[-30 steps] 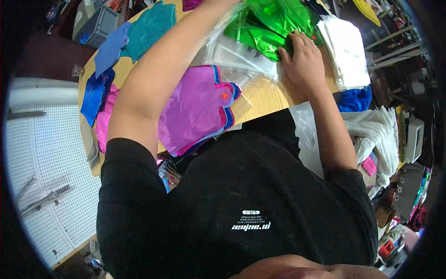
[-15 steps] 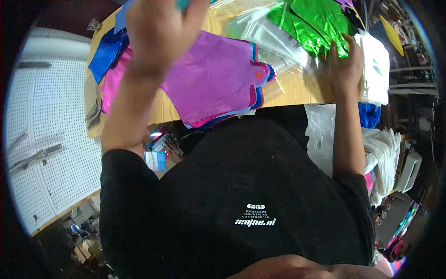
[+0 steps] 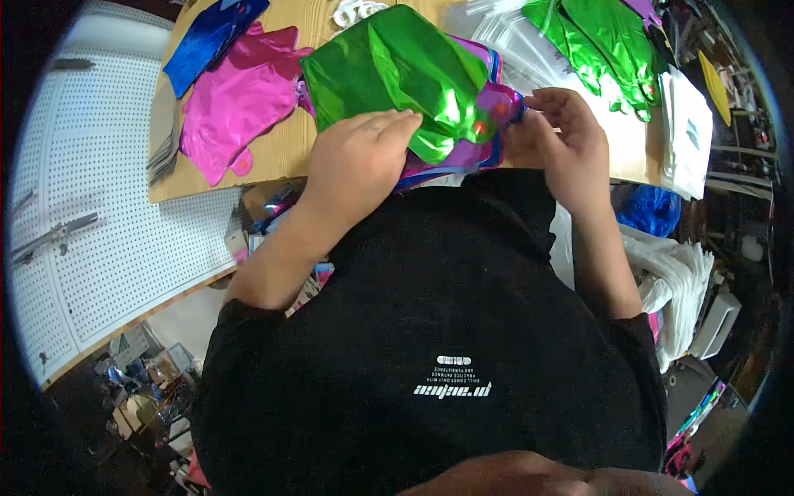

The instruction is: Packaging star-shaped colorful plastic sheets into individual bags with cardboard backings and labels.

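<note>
The left hand (image 3: 362, 165) lies on the near edge of the green foil sheet (image 3: 372, 70), and the right hand (image 3: 572, 147) curls by its rounded tab end; I cannot tell if either hand's fingers pinch. A soft, flat push seems best, so the thin, shiny, crinkly sheet lines up with the smooth purple foil stack (image 3: 470, 157) under it. Farther off, slick clear plastic sleeves (image 3: 517, 54) lie on the wooden surface (image 3: 283, 157).

A black T-shirt (image 3: 430, 281) carries a slanted white chest logo (image 3: 452, 390); just above this logo in view sit tiny white lettering (image 3: 453, 376) and a pill-shaped mark (image 3: 454, 360); short black sleeves (image 3: 244, 335) flank the logo.
</note>
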### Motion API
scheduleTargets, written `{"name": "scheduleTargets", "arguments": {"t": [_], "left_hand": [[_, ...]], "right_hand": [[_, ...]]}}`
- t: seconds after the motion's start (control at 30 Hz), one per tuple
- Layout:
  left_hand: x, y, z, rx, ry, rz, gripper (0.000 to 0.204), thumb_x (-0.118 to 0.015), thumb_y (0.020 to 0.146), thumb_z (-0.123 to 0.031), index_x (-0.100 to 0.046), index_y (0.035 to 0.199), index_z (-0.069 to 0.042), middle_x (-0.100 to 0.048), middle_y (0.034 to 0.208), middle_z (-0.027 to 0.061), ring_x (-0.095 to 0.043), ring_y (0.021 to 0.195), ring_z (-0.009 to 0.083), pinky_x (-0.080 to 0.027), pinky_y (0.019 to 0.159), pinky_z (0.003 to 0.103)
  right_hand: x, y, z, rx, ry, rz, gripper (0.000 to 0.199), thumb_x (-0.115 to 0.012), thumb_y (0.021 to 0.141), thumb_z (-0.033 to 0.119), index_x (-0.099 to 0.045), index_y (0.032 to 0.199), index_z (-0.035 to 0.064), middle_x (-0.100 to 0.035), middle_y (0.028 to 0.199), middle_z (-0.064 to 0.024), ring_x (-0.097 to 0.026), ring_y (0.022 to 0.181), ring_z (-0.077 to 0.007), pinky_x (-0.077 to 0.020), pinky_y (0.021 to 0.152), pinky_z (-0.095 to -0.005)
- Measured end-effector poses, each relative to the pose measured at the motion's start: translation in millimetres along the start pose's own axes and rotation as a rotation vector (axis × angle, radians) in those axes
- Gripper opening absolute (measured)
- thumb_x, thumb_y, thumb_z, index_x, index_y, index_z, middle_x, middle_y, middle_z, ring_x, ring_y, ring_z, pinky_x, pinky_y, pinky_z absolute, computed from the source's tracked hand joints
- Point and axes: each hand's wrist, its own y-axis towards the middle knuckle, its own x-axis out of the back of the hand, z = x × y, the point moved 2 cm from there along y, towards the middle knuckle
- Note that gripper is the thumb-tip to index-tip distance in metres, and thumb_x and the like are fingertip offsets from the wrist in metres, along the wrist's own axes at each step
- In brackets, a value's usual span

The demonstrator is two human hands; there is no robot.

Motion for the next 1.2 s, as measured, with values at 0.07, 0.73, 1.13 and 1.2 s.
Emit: {"name": "scheduleTargets", "arguments": {"t": [0.07, 0.73, 1.13, 1.2], "left_hand": [[6, 2, -7, 0.034, -0.029, 0.073, 0.031, -0.079, 0.084, -0.019, -0.074, 0.111, -0.003, -0.077, 0.111, 0.0116, -0.074, 0.104, 0.0286, -0.059, 0.091, 0.038], [-48, 53, -58, 0.206, -0.050, 0.037, 0.051, -0.082, 0.080, -0.034, -0.073, 0.116, 0.001, -0.066, 0.127, 0.0175, -0.061, 0.120, 0.0363, -0.050, 0.104, 0.047], [-47, 53, -61, 0.225, -0.037, 0.031, 0.041, -0.080, 0.081, -0.029, -0.077, 0.109, 0.000, -0.072, 0.122, 0.0159, -0.066, 0.113, 0.0350, -0.052, 0.102, 0.044], [-43, 55, -68, 0.221, 0.002, 0.031, 0.043, -0.082, 0.081, -0.032, -0.077, 0.109, 0.000, -0.071, 0.123, 0.0164, -0.065, 0.115, 0.0354, -0.051, 0.103, 0.045]], "right_hand": [[5, 3, -7, -0.037, 0.027, -0.004, 0.023, -0.063, 0.103, 0.004, -0.060, 0.124, -0.0057, -0.070, 0.113, -0.0117, -0.070, 0.101, -0.0153, -0.0591, 0.087, -0.0287], [8, -6, -25, -0.146, 0.394, -0.018, 0.020, -0.058, 0.105, 0.003, -0.058, 0.124, -0.0042, -0.071, 0.120, -0.0146, -0.071, 0.108, -0.0208, -0.0584, 0.096, -0.0337], [7, -7, -32, -0.046, 0.325, -0.067, 0.021, -0.070, 0.100, 0.009, -0.062, 0.114, -0.0042, -0.074, 0.105, -0.0101, -0.072, 0.096, -0.0145, -0.0576, 0.087, -0.0279], [6, -7, -31, -0.034, 0.344, -0.070, 0.021, -0.070, 0.100, 0.009, -0.063, 0.114, -0.0041, -0.074, 0.104, -0.0098, -0.072, 0.096, -0.0142, -0.0575, 0.087, -0.0278]]}}
